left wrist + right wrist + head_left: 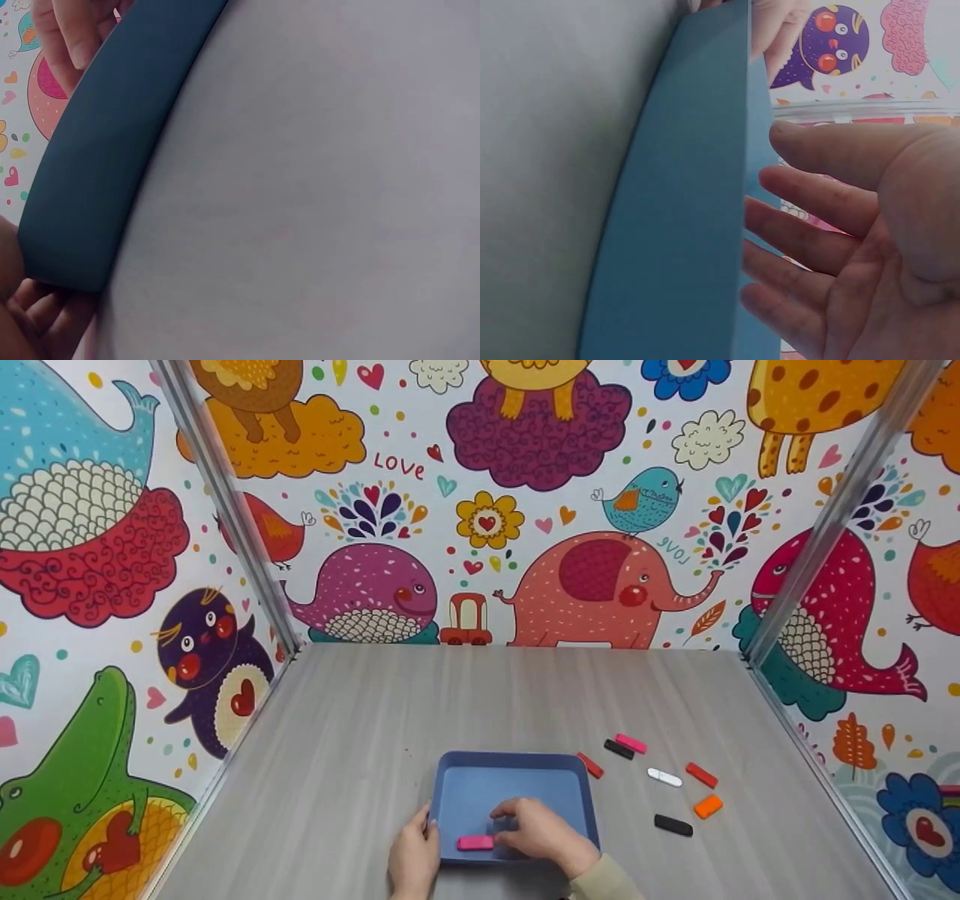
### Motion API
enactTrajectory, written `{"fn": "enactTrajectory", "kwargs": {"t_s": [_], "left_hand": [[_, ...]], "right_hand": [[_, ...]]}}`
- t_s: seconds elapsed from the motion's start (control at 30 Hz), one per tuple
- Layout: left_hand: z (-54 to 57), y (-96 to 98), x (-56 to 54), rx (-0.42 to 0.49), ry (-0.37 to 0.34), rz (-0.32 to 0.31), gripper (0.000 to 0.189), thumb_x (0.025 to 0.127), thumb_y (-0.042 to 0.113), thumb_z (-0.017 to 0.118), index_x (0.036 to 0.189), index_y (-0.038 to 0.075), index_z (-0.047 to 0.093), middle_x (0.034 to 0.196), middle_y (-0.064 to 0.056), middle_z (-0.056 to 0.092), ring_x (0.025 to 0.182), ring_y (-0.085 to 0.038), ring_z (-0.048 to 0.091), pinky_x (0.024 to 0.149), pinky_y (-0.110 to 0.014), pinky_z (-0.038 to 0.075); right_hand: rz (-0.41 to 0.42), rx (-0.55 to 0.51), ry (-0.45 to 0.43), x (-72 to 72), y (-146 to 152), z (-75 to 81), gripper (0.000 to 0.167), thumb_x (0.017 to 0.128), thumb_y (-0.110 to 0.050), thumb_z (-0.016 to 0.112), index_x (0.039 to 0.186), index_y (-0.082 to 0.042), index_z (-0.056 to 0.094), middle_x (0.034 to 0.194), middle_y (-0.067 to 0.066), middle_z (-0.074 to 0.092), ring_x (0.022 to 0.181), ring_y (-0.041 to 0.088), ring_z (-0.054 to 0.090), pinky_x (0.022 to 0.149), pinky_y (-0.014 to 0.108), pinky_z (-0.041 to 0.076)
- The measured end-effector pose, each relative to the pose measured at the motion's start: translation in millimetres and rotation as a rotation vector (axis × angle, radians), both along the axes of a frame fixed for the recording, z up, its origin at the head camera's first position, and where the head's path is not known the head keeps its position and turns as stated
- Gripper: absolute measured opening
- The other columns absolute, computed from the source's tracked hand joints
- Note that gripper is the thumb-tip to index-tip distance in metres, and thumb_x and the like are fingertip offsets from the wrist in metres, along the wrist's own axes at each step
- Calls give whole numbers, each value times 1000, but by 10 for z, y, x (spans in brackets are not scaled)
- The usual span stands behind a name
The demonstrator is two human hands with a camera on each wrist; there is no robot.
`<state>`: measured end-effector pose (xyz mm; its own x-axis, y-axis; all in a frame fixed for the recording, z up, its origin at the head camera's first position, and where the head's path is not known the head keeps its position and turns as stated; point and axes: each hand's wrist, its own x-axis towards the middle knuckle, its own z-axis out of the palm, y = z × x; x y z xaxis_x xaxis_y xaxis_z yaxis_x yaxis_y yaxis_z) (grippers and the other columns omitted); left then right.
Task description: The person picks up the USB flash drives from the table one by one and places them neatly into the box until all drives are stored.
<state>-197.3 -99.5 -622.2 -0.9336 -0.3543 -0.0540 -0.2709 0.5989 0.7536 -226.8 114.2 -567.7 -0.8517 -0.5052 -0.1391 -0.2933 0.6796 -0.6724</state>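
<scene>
A blue rectangular tray (469,791) lies on the table. My left hand (415,851) grips its left side near the front corner; in the left wrist view the fingers (64,326) reach under the corner. Inside the tray, near its front left, lies a pink USB flash drive (475,843), or a small stick of that shape. Over the front part of the tray is my right hand (541,832), with its thumb close to the pink stick's right end. The right wrist view shows that hand's fingers (810,244) spread and holding nothing.
Right of the tray several similar sticks are scattered: red (590,765) against its side, black (619,748), pink (631,743), white (664,777), red (701,775), orange (707,806) and black (673,825). Printed walls with metal corner posts (810,525) enclose the table (337,735).
</scene>
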Motion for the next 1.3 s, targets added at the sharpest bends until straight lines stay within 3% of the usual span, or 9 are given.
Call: {"fn": "enactTrajectory", "kwargs": {"t_s": [0.33, 0.6, 0.97, 1.3], "left_hand": [[-44, 8, 9, -24, 77, 20, 38, 93, 9, 66, 130, 5, 71, 119, -21, 75, 98, -35, 75, 71, -50, 57], [1, 13, 12, -12, 16, 19, 39, 94, 9, 66, 132, 4, 69, 125, -21, 72, 112, -40, 71, 83, -54, 58], [-13, 16, -3, -6, 16, 21, 38, 94, 9, 66, 132, 4, 69, 127, -21, 72, 118, -39, 69, 92, -54, 57], [-17, 21, -3, -9, 23, 23, 39, 94, 9, 65, 132, 3, 69, 123, -20, 74, 113, -37, 71, 87, -52, 58]], "right_hand": [[11, -64, 42, 13, 251, 101, 32, 91, -14, 75, 121, -1, 73, 120, 15, 75, 116, 40, 67, 97, 56, 54], [-50, -115, 49, 12, 452, 147, 33, 92, -12, 75, 121, 3, 72, 121, 20, 74, 114, 42, 67, 97, 62, 52], [-150, -169, 37, 45, 794, 176, 35, 93, -14, 74, 124, 1, 70, 124, 20, 72, 117, 44, 65, 101, 65, 48], [-274, -202, 51, 98, 1056, 198, 32, 93, -13, 75, 123, -1, 71, 124, 19, 73, 118, 40, 67, 105, 64, 47]]}}
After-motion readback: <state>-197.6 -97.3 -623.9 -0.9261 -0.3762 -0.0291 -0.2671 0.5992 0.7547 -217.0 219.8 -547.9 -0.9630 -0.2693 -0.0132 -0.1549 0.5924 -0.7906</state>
